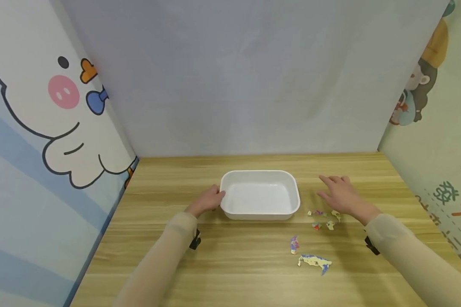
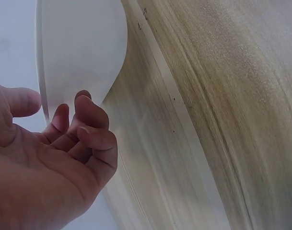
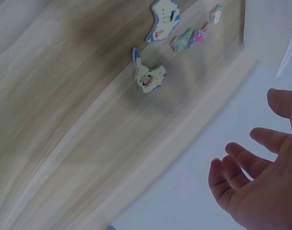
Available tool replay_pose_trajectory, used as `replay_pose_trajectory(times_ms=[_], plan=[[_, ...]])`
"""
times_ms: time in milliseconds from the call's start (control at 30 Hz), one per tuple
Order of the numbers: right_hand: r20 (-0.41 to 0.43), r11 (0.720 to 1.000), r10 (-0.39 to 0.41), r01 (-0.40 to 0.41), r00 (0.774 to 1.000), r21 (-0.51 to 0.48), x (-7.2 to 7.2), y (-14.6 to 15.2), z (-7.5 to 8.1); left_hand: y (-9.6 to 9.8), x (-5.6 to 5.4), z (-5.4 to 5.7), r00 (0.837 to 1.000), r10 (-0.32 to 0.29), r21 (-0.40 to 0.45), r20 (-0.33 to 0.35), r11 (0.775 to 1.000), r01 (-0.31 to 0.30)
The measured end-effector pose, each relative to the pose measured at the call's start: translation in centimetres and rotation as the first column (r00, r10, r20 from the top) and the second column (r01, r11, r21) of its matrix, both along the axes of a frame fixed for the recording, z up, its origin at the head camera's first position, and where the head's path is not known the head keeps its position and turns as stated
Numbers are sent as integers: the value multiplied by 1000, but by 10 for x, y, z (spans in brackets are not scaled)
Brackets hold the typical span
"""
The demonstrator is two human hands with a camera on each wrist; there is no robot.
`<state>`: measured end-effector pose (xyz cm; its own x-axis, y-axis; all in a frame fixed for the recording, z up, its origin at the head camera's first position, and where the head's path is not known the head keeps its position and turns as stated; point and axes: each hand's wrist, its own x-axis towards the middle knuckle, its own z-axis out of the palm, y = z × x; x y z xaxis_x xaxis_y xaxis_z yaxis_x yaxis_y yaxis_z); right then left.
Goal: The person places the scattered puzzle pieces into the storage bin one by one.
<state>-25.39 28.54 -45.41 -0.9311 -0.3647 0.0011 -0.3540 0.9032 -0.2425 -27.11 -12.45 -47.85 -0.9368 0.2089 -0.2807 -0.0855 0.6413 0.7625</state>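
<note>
A white rectangular tray point(image 1: 259, 216) with rounded corners stands on the wooden table. At its left end my left hand point(image 1: 205, 201) pinches the rim. In the left wrist view the thumb is at the edge of the tray point(image 2: 83, 48) and the curled fingers lie against its outer wall. My right hand point(image 1: 339, 196) hovers right of the tray, fingers spread, holding nothing. Just nearer than this hand lie several small coloured puzzle-like pieces, among them a cream one point(image 1: 330, 225) and a red-green one point(image 1: 316, 226). The right wrist view shows a cream piece point(image 3: 148, 79) with blue edges.
Closer to the front lie a long cream-and-blue piece point(image 1: 314, 261) and a small purple-red piece point(image 1: 294, 244). A pale curtain point(image 1: 246, 85) rises behind the wooden table point(image 1: 176, 264). Printed cartoon panels flank it, a white duck point(image 1: 27, 76) on the left.
</note>
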Motion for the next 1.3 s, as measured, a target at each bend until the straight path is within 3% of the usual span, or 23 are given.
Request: replay_pose_trajectory(times_ms=[367, 600, 767, 933, 1300], plan=[[35, 999, 33, -32, 999, -32, 9, 23, -14, -1, 3, 1, 1000, -20, -40, -13, 999, 19], [98, 997, -24, 31, 995, -72, 14, 29, -18, -2, 2, -6, 1000, 3, -65, -26, 998, -4], [133, 997, -65, 70, 989, -30, 13, 35, -23, -1, 0, -10, 1000, 13, -69, -22, 998, -14], [186, 997, -76, 78, 980, -2, 14, 41, -28, -1, -2, -13, 999, 11, -65, -32, 998, -13], [263, 994, -75, 94, 962, -63, 14, 39, -30, -1, -3, -13, 999, 5, -76, -41, 997, -8]])
